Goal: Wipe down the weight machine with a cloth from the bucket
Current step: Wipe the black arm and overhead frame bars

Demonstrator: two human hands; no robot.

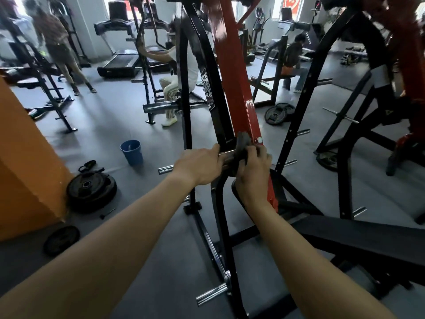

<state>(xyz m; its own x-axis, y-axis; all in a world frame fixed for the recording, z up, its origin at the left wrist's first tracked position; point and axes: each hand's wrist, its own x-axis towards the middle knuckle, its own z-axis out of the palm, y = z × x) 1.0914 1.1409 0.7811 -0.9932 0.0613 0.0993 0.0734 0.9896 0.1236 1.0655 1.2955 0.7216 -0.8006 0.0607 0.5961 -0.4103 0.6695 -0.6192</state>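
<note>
Your right hand [253,173] curled its fingers round the cloth [242,142] on the peg [224,157], left hand [199,165] gripping the peg alongside; the bunched cloth could have snagged on the bolt [259,139].

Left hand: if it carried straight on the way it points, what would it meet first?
The left hand points up and right along the chrome bar it grips. First in line is the dark cloth held by the right hand, seemingly almost touching; depth is unclear.

Dark cloth [242,143] on weight machine [232,72]
</note>
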